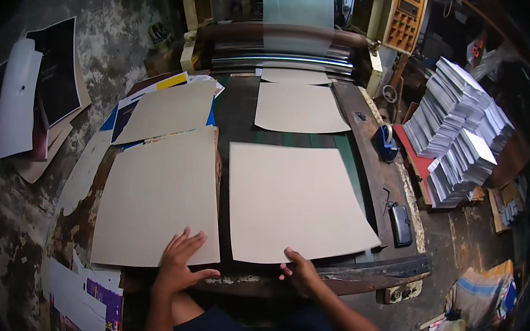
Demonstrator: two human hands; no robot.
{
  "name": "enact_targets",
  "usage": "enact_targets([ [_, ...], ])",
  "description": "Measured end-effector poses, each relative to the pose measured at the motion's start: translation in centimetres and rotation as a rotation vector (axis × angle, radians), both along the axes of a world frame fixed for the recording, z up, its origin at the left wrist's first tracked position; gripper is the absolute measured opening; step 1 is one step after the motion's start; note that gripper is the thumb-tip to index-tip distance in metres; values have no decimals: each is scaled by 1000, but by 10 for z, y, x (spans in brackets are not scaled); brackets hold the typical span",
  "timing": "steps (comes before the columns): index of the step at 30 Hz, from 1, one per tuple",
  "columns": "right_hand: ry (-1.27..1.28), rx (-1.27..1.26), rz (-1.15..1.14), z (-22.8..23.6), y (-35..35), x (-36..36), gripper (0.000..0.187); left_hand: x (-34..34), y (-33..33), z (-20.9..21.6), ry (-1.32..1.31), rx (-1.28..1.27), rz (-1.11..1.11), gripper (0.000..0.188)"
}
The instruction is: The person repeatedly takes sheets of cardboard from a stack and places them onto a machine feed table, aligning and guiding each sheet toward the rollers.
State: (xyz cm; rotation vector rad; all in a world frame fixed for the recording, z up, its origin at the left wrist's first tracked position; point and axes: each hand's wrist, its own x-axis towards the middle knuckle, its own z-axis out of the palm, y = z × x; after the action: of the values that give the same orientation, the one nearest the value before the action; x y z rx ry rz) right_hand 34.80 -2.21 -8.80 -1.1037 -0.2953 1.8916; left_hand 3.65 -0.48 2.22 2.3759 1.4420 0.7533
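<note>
My left hand (185, 260) rests with spread fingers on the near right corner of a large grey-beige cardboard sheet (155, 194). A second sheet of cardboard (293, 206) lies to the right, on the dark bed of a roller machine. Its near edge is pinched in my right hand (298, 272), the thumb on top and the other fingers at or under the edge. Ahead of it another cardboard sheet (301, 107) lies flat on the bed, and one more piece (295, 76) sits right at the rollers (283, 60).
Beyond the left sheet is a further cardboard sheet (169, 110) over printed papers. Along the right rail are a blue tape dispenser (385, 143) and a black case (401, 225). White paper stacks (449, 112) stand at right. A control panel (406, 19) hangs beside the machine.
</note>
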Motion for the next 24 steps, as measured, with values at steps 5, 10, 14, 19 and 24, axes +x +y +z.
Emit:
enact_targets([
  [5,128,-57,-153,-37,45,-2,22,-12,4,-16,-84,-91,37,62],
  [10,141,-36,-170,-50,125,18,26,-15,6,-14,-218,-192,56,55],
  [14,101,21,-218,-56,177,26,43,-18,7,-13,-321,-277,45,49],
  [19,93,24,-290,-56,221,18,45,-16,-1,-12,-479,-338,127,37],
  [24,219,17,-325,-68,251,47,49,9,3,-22,-1014,-265,539,42],
])
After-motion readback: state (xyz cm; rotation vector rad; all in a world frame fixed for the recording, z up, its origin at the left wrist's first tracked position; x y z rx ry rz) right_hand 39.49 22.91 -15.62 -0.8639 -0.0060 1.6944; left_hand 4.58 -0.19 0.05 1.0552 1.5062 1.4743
